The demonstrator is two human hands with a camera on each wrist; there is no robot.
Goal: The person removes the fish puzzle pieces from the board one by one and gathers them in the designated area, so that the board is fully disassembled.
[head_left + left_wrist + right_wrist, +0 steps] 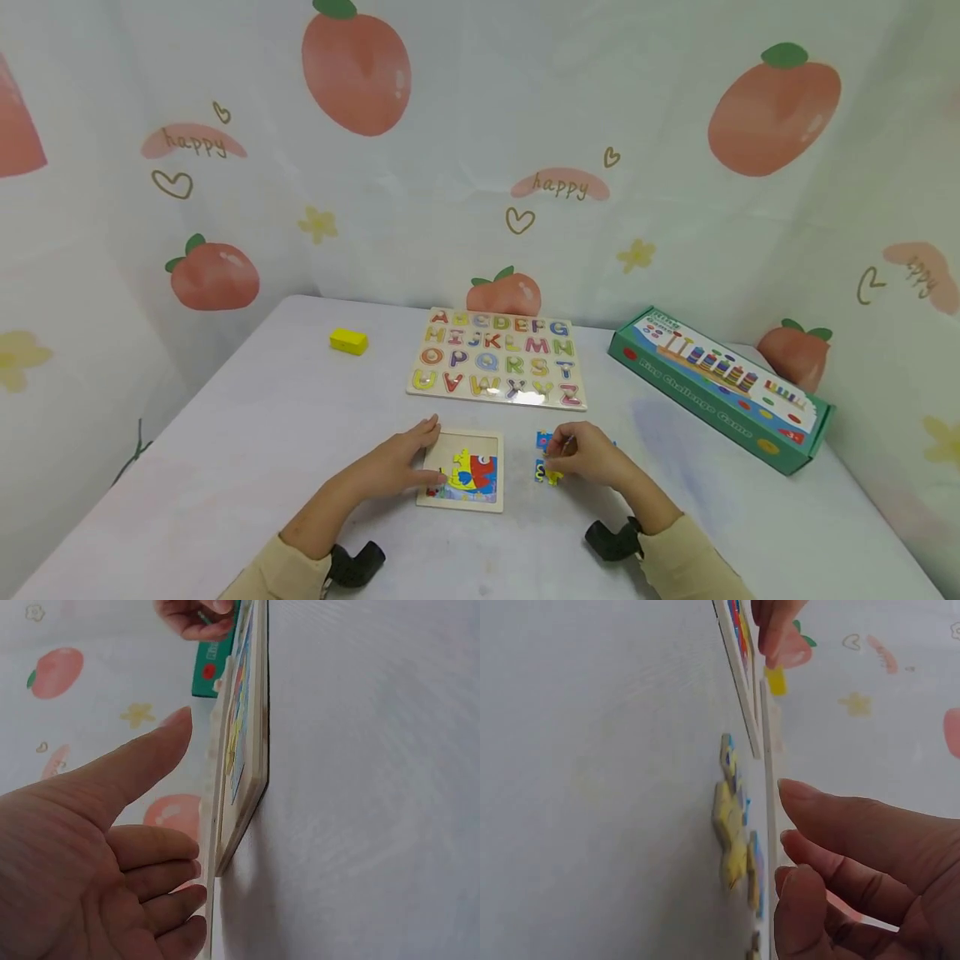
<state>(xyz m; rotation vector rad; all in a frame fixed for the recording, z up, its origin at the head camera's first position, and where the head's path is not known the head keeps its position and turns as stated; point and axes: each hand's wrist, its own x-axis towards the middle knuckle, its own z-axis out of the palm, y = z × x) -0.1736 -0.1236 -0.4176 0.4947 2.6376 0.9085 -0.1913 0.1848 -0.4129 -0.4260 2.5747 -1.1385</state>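
A wooden puzzle tray [500, 479] lies flat on the table, its lower part filled with red, yellow and blue pieces [482, 473]. My left hand [397, 463] is spread at the tray's left side, thumb reaching over the rim and fingers along the upper left corner. To the right of the tray, several loose puzzle pieces lie on the table, among them a blue one [542, 439] and a yellow one [729, 814]. Over these pieces hovers my right hand [588, 454], its fingers loosely bent. In the right wrist view no piece shows between thumb and fingers.
Behind the tray lies a wooden alphabet board [495, 358]. A green Ring Challenge Game box [720, 392] sits at the right, set at an angle. Toward the back left is a yellow block [348, 341]. A printed curtain [450, 183] hangs behind the table.
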